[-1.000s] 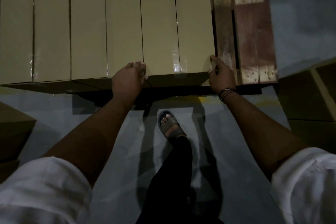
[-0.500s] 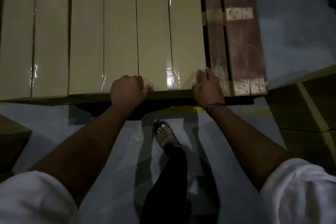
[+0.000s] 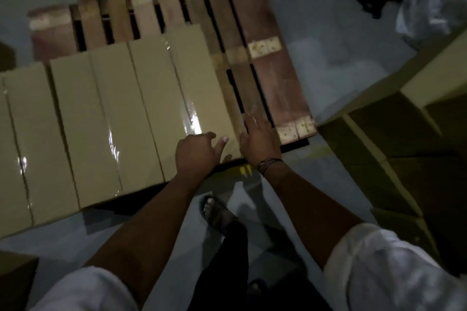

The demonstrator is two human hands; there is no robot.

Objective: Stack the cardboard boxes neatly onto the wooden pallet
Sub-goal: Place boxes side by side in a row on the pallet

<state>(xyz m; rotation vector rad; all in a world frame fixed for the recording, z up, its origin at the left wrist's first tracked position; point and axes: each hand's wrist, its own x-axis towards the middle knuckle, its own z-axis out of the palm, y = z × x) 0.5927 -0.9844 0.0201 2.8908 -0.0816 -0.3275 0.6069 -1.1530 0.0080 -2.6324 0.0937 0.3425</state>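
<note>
Several long tan cardboard boxes lie side by side on the wooden pallet, their near ends overhanging its front. The rightmost box has shiny tape near its front end. My left hand sits at that box's near right corner with fingers loosely curled and the index finger pointing onto the top. My right hand lies flat, fingers straight, against the box's right edge and the bare slat beside it. Bare pallet slats show to the right and behind the boxes.
More cardboard boxes are piled on the floor at the right, and another box corner shows at the lower left. My sandalled foot stands on the grey floor just before the pallet. A plastic-wrapped bundle lies at the far right.
My left hand slid right along the box front from the seam between boxes to the rightmost box's corner, close to my right hand. The view tilted and pulled back, showing the pallet's far end.
</note>
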